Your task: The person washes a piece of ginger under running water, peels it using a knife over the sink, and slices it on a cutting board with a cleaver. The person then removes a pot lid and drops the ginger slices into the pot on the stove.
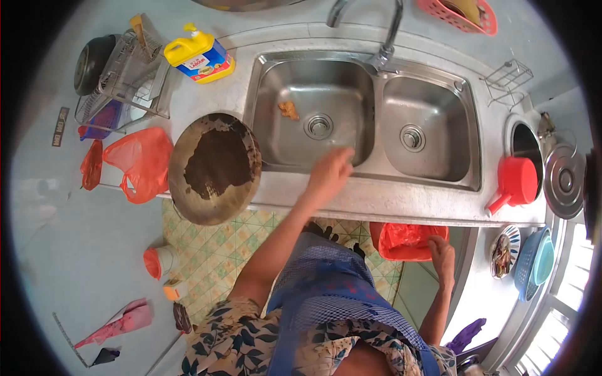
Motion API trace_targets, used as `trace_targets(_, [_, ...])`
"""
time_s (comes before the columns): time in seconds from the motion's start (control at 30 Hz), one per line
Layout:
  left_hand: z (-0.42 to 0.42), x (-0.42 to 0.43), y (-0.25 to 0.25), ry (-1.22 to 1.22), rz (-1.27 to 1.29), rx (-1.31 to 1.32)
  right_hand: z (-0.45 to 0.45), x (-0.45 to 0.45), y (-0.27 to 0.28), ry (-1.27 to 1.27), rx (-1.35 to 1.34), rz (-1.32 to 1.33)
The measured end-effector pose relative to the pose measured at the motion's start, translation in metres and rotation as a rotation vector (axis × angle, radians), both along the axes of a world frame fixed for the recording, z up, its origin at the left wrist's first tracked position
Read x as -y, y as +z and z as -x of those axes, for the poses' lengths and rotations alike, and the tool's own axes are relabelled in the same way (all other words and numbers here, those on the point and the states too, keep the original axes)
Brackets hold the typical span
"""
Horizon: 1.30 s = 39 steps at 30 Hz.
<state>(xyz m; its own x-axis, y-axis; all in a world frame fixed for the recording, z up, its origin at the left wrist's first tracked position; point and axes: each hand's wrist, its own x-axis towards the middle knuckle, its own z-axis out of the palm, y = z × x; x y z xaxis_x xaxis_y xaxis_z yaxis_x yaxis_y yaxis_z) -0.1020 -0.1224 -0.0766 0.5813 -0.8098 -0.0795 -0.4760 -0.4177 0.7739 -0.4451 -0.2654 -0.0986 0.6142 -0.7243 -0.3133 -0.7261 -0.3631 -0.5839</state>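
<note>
My left hand (pixel 330 172) is over the front rim of the left sink basin (pixel 282 81), a little blurred. Its fingers are curled in, and whatever they hold, if anything, is hidden. In that basin a wrinkled orange-brown lump (pixel 289 110) lies left of the drain. My right hand (pixel 443 254) is low by the counter front, beside a bin lined with a red plastic bag (pixel 406 239). Its fingers are loosely bent, with nothing visible in them. A wok with a dark, patchy inside (pixel 216 169) stands tilted at the counter's left front edge.
A yellow detergent jug (pixel 199 55) and a dish rack (pixel 125 75) stand at the left, above a red plastic bag (pixel 143 161). The faucet (pixel 385 53) rises behind both basins. At the right are a red dipper (pixel 519 182) and a wire rack (pixel 508 81).
</note>
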Motion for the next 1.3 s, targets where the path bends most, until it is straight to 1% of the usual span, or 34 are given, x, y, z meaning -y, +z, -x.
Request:
trace_targets(0.03, [-0.037,0.015,-0.024,0.04,-0.019,0.221,-0.014,-0.002,0.013,-0.035,0.024,0.005])
trace_targets(0.07, [-0.075,0.031,-0.064,0.079,-0.035,0.44,-0.03,-0.004,0.025,-0.072,0.047,0.015])
trace_targets(0.13, [-0.144,0.054,-0.138,-0.03,-0.335,0.608,-0.062,-0.014,0.042,-0.11,0.07,0.008])
trace_targets(0.2, [-0.197,0.066,-0.18,-0.306,-0.867,0.731,-0.091,-0.022,0.053,-0.163,0.125,0.033])
trace_targets(0.23, [-0.21,0.066,-0.197,-0.18,-0.917,0.908,-0.103,-0.026,0.06,-0.139,0.164,0.041])
trace_targets(0.27, [-0.233,0.073,-0.232,-0.124,-1.051,0.999,-0.111,-0.031,0.062,-0.165,0.159,0.024])
trace_targets(0.33, [-0.271,0.071,-0.284,-0.323,-1.098,1.103,-0.122,-0.043,0.065,-0.217,0.145,-0.014])
trace_targets(0.37, [-0.259,0.057,-0.25,-0.433,-1.027,1.277,-0.133,-0.049,0.076,-0.218,0.102,-0.023])
trace_targets(0.43, [-0.286,0.07,-0.291,-0.45,-1.118,1.165,-0.138,-0.059,0.075,-0.249,0.075,-0.054])
trace_targets(0.5, [-0.289,0.072,-0.276,-0.558,-1.138,0.992,-0.138,-0.068,0.076,-0.277,0.039,-0.088])
trace_targets(0.57, [-0.289,0.074,-0.258,-0.598,-1.185,1.001,-0.149,-0.065,0.068,-0.309,0.12,-0.111])
trace_targets(0.6, [-0.282,0.074,-0.247,-0.587,-1.093,0.946,-0.155,-0.06,0.064,-0.316,0.158,-0.122])
trace_targets(0.67, [-0.269,0.078,-0.213,-0.569,-0.92,0.833,-0.182,-0.033,0.048,-0.345,0.417,-0.072])
trace_targets(0.7, [-0.266,0.09,-0.189,-0.605,-0.956,0.649,-0.199,-0.013,0.032,-0.351,0.52,0.017])
trace_targets(0.73, [-0.256,0.1,-0.165,-0.656,-1.004,0.463,-0.219,0.013,0.024,-0.394,0.573,-0.079])
trace_targets(0.77, [-0.24,0.11,-0.147,-0.701,-1.054,0.275,-0.249,0.035,0.031,-0.427,0.687,0.001])
trace_targets(0.8, [-0.231,0.108,-0.138,-0.614,-0.78,-0.163,-0.277,0.06,0.023,-0.437,0.826,0.147])
trace_targets(0.83, [-0.228,0.098,-0.126,-0.496,-0.5,-0.588,-0.306,0.085,0.022,-0.452,1.013,0.171])
trace_targets(0.87, [-0.209,0.094,-0.094,-0.38,-0.354,-0.768,-0.337,0.107,0.008,-0.528,1.045,0.221])
trace_targets(0.9, [-0.191,0.086,-0.064,-0.255,-0.208,-0.949,-0.365,0.133,-0.007,-0.483,1.064,0.381])
trace_targets(0.93, [-0.187,0.08,-0.055,-0.246,-0.085,-1.024,-0.397,0.15,-0.024,-0.56,1.075,0.201])
trace_targets(0.97, [-0.185,0.076,-0.053,-0.241,0.025,-1.107,-0.409,0.149,-0.012,-0.598,1.064,-0.092])
trace_targets(1.0, [-0.187,0.072,-0.052,-0.15,0.076,-1.187,-0.424,0.153,-0.018,-0.536,1.117,-0.18])
trace_targets(1.03, [-0.192,0.069,-0.054,-0.045,0.122,-1.261,-0.445,0.16,-0.038,-0.488,1.093,0.002])
trace_targets(1.07, [-0.202,0.067,-0.059,-0.056,0.128,-1.297,-0.448,0.158,-0.032,-0.518,0.949,0.172])
trace_targets(1.1, [-0.209,0.067,-0.064,-0.056,0.144,-1.331,-0.447,0.157,-0.026,-0.567,0.962,0.15])
trace_targets(1.13, [-0.213,0.067,-0.066,-0.118,0.158,-1.376,-0.447,0.156,-0.026,-0.608,0.978,0.127])
trace_targets(1.2, [-0.217,0.074,-0.065,-0.229,0.193,-1.468,-0.454,0.164,-0.04,-0.524,0.915,0.232])
trace_targets(1.3, [-0.225,0.09,-0.078,-0.1,0.272,-1.509,-0.454,0.164,-0.038,-0.578,0.965,0.19])
